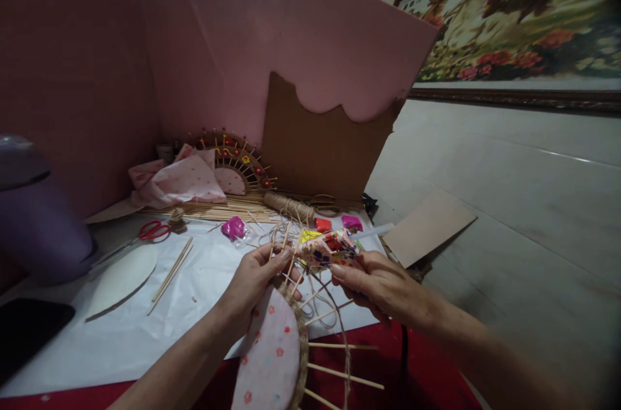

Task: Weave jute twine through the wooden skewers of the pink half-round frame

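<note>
My left hand [264, 274] pinches the thin wooden sticks at the upper end of a half-round fan-like piece. Its base [272, 345] is covered in pale pink cloth with small red flowers and edged with braided twine. Wooden sticks [344, 368] spread out from that edge, and a strand of twine [343, 326] crosses them in an arc. My right hand [376, 280] is closed around a flower-patterned glue gun [330, 249], with a translucent glue stick [376, 231] sticking out behind. Its tip points left, close to the sticks by my left fingers; whether they touch is unclear.
White sheeting [208, 280] covers the red table. Red-handled scissors [155, 231], loose sticks [169, 274], a white oval piece [123, 280] and a purple bottle [39, 216] lie or stand left. Behind are a twine roll [288, 206], a decorated half-round piece [242, 154] and cardboard [325, 145].
</note>
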Demonstrator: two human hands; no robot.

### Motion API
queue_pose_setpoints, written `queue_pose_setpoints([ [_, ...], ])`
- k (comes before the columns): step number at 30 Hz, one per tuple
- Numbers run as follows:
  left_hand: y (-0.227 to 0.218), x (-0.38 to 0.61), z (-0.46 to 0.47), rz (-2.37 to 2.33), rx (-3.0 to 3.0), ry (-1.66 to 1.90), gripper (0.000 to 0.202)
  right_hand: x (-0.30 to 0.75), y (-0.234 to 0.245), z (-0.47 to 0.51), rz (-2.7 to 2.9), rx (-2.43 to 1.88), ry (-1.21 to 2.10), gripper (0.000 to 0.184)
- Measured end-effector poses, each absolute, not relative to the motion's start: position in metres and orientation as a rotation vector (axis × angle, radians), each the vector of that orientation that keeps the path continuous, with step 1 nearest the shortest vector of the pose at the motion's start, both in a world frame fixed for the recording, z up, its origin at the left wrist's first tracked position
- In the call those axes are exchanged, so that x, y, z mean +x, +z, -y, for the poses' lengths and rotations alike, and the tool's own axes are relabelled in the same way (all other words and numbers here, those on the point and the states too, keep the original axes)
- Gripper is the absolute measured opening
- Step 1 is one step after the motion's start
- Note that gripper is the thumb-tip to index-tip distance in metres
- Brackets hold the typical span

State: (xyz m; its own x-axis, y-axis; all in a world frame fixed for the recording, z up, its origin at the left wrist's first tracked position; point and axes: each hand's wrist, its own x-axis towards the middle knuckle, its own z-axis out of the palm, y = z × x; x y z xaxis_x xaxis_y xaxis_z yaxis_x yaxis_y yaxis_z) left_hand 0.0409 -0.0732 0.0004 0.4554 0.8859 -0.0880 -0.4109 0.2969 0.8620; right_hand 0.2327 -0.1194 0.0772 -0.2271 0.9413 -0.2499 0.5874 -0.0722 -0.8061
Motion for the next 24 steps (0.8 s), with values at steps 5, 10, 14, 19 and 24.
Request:
queue_pose_setpoints([
  [5, 0.0008, 0.0407, 0.0735, -0.643, 0.88, 0.941, 0.024, 0.2321, 0.0744, 0.1207, 1.778, -1.681, 1.223, 0.043],
  [10, -0.0001, 0.0411, 0.0715, -0.644, 0.875, 0.938, 0.025, 0.2339, 0.0723, 0.1233, 1.731, -1.667, 1.159, 0.043],
  [14, -0.0007, 0.0417, 0.0717, -0.646, 0.862, 0.944, 0.028, 0.2336, 0.0746, 0.1247, 1.734, -1.647, 1.209, 0.044],
  [19, -0.0015, 0.0414, 0.073, -0.639, 0.866, 0.942, 0.027, 0.2315, 0.075, 0.1228, 1.761, -1.609, 1.238, 0.044],
  [24, -0.0019, 0.041, 0.072, -0.637, 0.856, 0.938, 0.027, 0.236, 0.0764, 0.1246, 1.652, -1.473, 1.295, 0.042],
])
